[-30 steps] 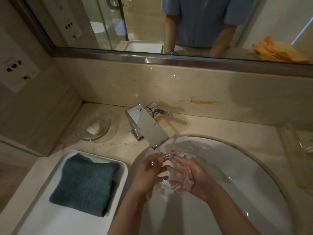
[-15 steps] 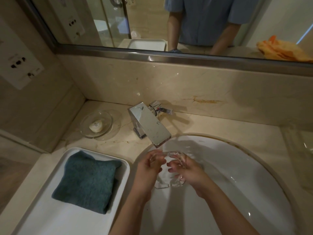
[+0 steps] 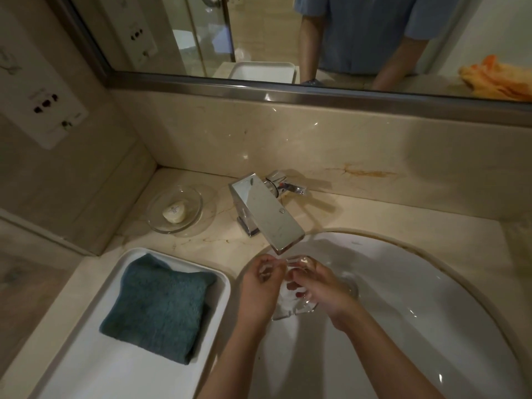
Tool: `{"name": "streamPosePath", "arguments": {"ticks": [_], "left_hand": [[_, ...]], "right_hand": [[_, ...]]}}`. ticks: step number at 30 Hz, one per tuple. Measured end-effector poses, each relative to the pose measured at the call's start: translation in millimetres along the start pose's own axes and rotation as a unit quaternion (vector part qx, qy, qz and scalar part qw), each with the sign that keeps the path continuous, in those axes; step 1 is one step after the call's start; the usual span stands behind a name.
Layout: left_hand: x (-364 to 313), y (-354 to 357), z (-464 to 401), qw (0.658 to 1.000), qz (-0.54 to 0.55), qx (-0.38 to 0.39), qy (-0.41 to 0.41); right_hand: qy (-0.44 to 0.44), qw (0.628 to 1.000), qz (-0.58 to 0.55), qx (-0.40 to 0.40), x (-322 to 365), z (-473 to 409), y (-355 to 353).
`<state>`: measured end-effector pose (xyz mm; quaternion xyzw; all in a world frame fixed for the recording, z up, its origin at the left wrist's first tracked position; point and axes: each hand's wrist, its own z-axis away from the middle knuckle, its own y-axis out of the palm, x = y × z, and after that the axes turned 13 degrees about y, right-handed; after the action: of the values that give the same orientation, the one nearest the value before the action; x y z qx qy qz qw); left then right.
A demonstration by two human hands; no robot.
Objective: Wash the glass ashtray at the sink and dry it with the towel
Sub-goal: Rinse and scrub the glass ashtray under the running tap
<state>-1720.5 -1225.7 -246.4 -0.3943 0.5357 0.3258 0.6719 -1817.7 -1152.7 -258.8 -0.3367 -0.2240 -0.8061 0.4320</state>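
Washing stage, seen from the head camera. The glass ashtray is held over the white sink, directly under the spout of the chrome faucet. The left hand grips the ashtray's left edge with curled fingers; the right hand curls round its right side, fingertips inside the glass (whether water is running cannot be told, since no stream shows clearly below the spout).

Progress, as a judgement: the wash is under way and not finished, as the ashtray is over the basin in both hands. Drying has not begun: the teal towel lies folded and untouched in the white tray, to the left of the faucet and nearer the viewer, just beside the sink's rim.

Surroundings, placed from the faucet: a clear glass dish holding a small piece of soap stands to its left, near the wall; the lever handle projects behind it, to the right; the mirror runs above it and reflects an orange cloth at the far right. Nothing lies between the hands and the towel; wet glass may slip in transfer.
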Motion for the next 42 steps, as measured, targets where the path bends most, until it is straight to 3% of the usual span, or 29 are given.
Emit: {"name": "streamPosePath", "arguments": {"ticks": [7, 15, 22, 29, 38, 42], "left_hand": [[3.3, 9.6, 3.2, 0.988, -0.119, -0.086, 0.054], [1.8, 13.1, 0.6, 0.978, -0.158, -0.105, 0.085], [3.2, 5.5, -6.0, 0.981, -0.167, -0.027, 0.097], [0.0, 12.0, -0.4, 0.967, -0.195, 0.008, 0.164], [4.0, 16.7, 2.9, 0.968, -0.185, 0.034, 0.164], [9.7, 14.5, 7.9, 0.978, -0.150, 0.069, 0.128]], "right_hand": [[-0.018, 1.000, 0.015, -0.008, -0.4, -2.1, 7.1], [-0.025, 0.999, 0.004, -0.032, -4.9, 0.1, 8.6], [-0.037, 0.997, -0.032, -0.067, -1.6, 1.8, 10.2], [-0.045, 0.994, -0.027, -0.096, 2.3, 4.9, 8.9], [-0.026, 0.992, -0.040, -0.115, 0.9, 8.3, 8.8], [-0.014, 0.986, -0.110, -0.126, 1.3, 6.6, 5.2]]}}
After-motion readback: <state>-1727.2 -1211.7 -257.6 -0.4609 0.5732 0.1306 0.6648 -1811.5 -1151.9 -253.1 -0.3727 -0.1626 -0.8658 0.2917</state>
